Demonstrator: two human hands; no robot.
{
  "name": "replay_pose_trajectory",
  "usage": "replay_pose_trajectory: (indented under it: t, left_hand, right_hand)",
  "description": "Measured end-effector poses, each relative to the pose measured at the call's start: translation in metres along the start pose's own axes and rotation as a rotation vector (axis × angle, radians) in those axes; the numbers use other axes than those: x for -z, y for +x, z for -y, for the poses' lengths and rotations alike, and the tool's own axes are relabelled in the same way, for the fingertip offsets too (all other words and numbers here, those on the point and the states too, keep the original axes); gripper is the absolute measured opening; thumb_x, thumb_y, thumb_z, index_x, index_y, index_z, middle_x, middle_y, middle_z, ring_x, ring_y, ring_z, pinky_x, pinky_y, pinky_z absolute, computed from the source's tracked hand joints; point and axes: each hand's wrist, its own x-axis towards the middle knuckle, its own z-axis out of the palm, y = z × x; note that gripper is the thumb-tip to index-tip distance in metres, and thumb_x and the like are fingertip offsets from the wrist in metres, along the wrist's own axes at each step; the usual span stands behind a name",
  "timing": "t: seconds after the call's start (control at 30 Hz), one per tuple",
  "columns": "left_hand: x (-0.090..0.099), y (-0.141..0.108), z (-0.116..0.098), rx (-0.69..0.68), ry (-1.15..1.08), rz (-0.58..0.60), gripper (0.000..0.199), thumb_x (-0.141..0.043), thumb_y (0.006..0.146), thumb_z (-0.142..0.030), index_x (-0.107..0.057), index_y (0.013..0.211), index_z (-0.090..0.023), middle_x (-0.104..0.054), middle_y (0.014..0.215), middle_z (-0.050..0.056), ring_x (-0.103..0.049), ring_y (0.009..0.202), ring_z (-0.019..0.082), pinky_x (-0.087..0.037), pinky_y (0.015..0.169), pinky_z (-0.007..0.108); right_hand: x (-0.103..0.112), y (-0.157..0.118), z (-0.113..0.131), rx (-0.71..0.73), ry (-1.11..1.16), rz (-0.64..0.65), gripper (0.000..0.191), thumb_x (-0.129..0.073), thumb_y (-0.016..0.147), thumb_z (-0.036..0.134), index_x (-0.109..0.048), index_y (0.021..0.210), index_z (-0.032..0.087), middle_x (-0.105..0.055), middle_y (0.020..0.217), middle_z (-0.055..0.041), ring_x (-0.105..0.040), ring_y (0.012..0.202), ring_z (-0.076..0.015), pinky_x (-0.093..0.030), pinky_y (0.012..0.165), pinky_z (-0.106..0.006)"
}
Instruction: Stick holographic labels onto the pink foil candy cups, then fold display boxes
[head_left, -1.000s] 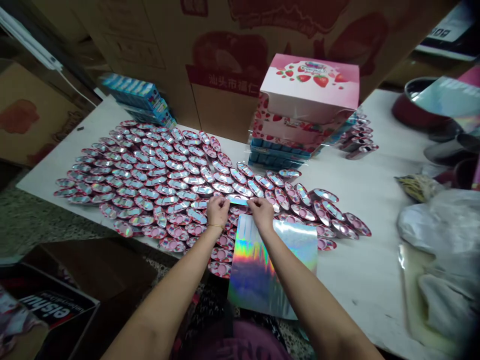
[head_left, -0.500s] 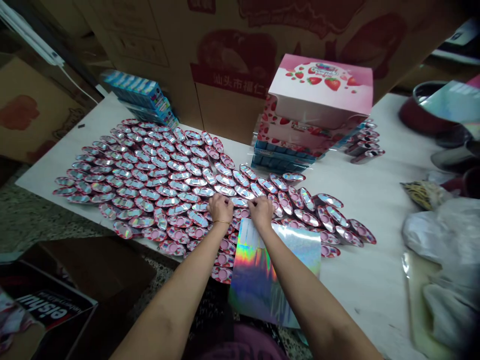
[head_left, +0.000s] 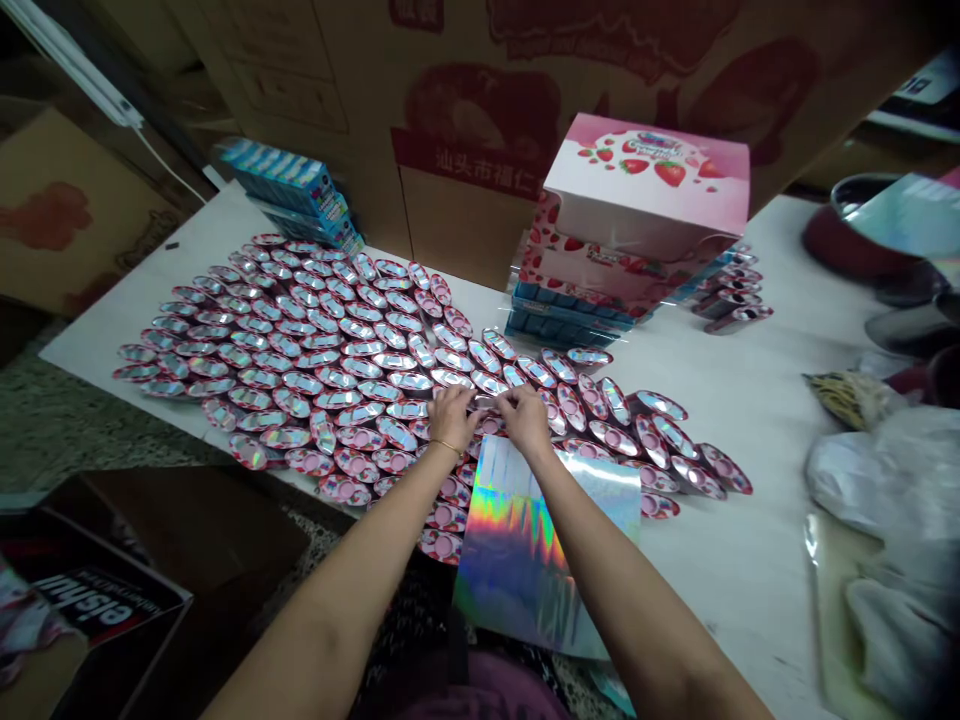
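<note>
Many oval-topped packs [head_left: 322,340] with pink, strawberry-printed rims stand close together on the white table. Most have a shiny silver sticker on top; those nearest me show a bare pink round. Over the near middle of these packs, my left hand [head_left: 452,418] and my right hand [head_left: 526,418] face each other, fingers pinched. Between their fingertips stretches a small silver sticker [head_left: 486,402], just above or touching a pack top; I cannot tell which. A holographic sheet [head_left: 540,560] lies below my right forearm, overlapping the near packs and the table edge.
Pink strawberry boxes [head_left: 649,165] are stacked at the back, with blue boxes [head_left: 277,180] further left. A large carton [head_left: 442,220] stands behind. Plastic bags [head_left: 885,470] and a dark red pot [head_left: 840,235] are at right. An open black box [head_left: 112,600] is at lower left.
My hands have lifted slightly off the pack top, and the silver sticker now shows between my fingertips. The view has shifted a little; the packs and sheet stay in place.
</note>
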Motion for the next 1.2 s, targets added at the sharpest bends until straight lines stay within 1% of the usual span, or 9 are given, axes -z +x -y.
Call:
replay_pose_trajectory:
  t: [0.13, 0.27, 0.37, 0.47, 0.67, 0.8, 0.93, 1.0, 1.2]
  left_hand:
    - [0.001, 0.005, 0.008, 0.058, -0.21, -0.025, 0.034, -0.065, 0.067, -0.032, -0.061, 0.1, -0.024, -0.057, 0.105, 0.005, -0.047, 0.103, 0.025, -0.036, 0.086, 0.038]
    - [0.009, 0.004, 0.015, 0.172, -0.663, 0.032, 0.033, -0.063, 0.061, -0.021, -0.063, 0.094, -0.019, -0.06, 0.098, 0.005, -0.053, 0.096, 0.021, -0.04, 0.086, 0.035]
    - [0.015, 0.003, 0.016, 0.346, -1.018, 0.099, 0.025, -0.06, 0.065, -0.027, -0.064, 0.088, -0.017, -0.063, 0.084, 0.003, -0.057, 0.081, 0.016, -0.043, 0.079, 0.032]
    - [0.015, 0.004, 0.015, 0.403, -1.123, 0.068, 0.023, -0.063, 0.064, -0.036, -0.065, 0.077, -0.016, -0.063, 0.074, 0.001, -0.056, 0.072, 0.013, -0.042, 0.074, 0.028]
    - [0.008, 0.01, 0.013, 0.46, -0.95, -0.064, 0.021, -0.062, 0.064, -0.036, -0.063, 0.067, -0.016, -0.059, 0.064, -0.001, -0.052, 0.064, 0.012, -0.041, 0.066, 0.025]
    - [0.004, 0.009, 0.013, 0.33, -0.51, -0.17, 0.014, -0.059, 0.068, -0.026, -0.06, 0.057, -0.017, -0.056, 0.066, 0.001, -0.051, 0.071, 0.014, -0.04, 0.073, 0.027]
    - [-0.001, 0.002, 0.008, 0.311, -0.205, -0.243, 0.016, -0.056, 0.074, -0.031, -0.063, 0.064, -0.02, -0.059, 0.087, 0.004, -0.05, 0.088, 0.02, -0.037, 0.079, 0.033]
    - [-0.003, -0.001, 0.005, 0.332, -0.122, -0.251, 0.016, -0.056, 0.075, -0.033, -0.064, 0.068, -0.021, -0.058, 0.096, 0.005, -0.048, 0.093, 0.022, -0.035, 0.079, 0.036]
    - [-0.005, -0.002, -0.002, 0.357, -0.024, -0.225, 0.013, -0.056, 0.075, -0.032, -0.061, 0.069, -0.022, -0.056, 0.097, 0.005, -0.046, 0.095, 0.024, -0.033, 0.077, 0.037]
  right_hand:
    - [0.017, 0.006, 0.014, 0.066, 0.202, 0.044, 0.015, -0.055, 0.07, 0.029, -0.063, 0.063, 0.018, -0.057, 0.07, -0.0014, -0.053, 0.071, -0.0145, -0.039, 0.069, -0.027]
    - [0.017, 0.007, 0.01, -0.058, 0.396, 0.12, 0.018, -0.058, 0.067, 0.033, -0.064, 0.063, 0.016, -0.059, 0.065, -0.0003, -0.053, 0.064, -0.0133, -0.04, 0.063, -0.025]
    - [0.012, 0.005, 0.005, -0.149, 0.484, 0.145, 0.02, -0.06, 0.064, 0.035, -0.065, 0.064, 0.016, -0.062, 0.063, 0.0001, -0.054, 0.061, -0.0131, -0.04, 0.059, -0.024]
    - [0.008, 0.002, 0.003, -0.184, 0.536, 0.153, 0.018, -0.061, 0.063, 0.033, -0.066, 0.064, 0.016, -0.064, 0.063, 0.0004, -0.055, 0.061, -0.013, -0.04, 0.06, -0.024]
    - [0.001, 0.002, -0.006, -0.224, 0.489, 0.113, 0.021, -0.061, 0.063, 0.035, -0.066, 0.066, 0.015, -0.064, 0.063, -0.0001, -0.056, 0.062, -0.014, -0.041, 0.06, -0.025]
    - [-0.007, 0.0, -0.015, -0.205, 0.218, 0.054, 0.019, -0.058, 0.066, 0.033, -0.067, 0.066, 0.016, -0.063, 0.066, -0.0018, -0.056, 0.067, -0.0157, -0.04, 0.064, -0.026]
    - [-0.014, -0.003, -0.015, -0.176, -0.021, -0.015, 0.019, -0.055, 0.069, 0.031, -0.069, 0.068, 0.018, -0.063, 0.073, -0.0033, -0.055, 0.071, -0.016, -0.039, 0.069, -0.027]
    - [-0.017, -0.004, -0.014, -0.165, -0.102, -0.037, 0.018, -0.055, 0.07, 0.03, -0.069, 0.069, 0.018, -0.063, 0.074, -0.0038, -0.054, 0.072, -0.0162, -0.037, 0.069, -0.027]
    - [-0.019, -0.005, -0.01, -0.122, -0.297, -0.032, 0.015, -0.054, 0.072, 0.027, -0.066, 0.069, 0.019, -0.062, 0.078, -0.0058, -0.052, 0.077, -0.0185, -0.033, 0.07, -0.029]
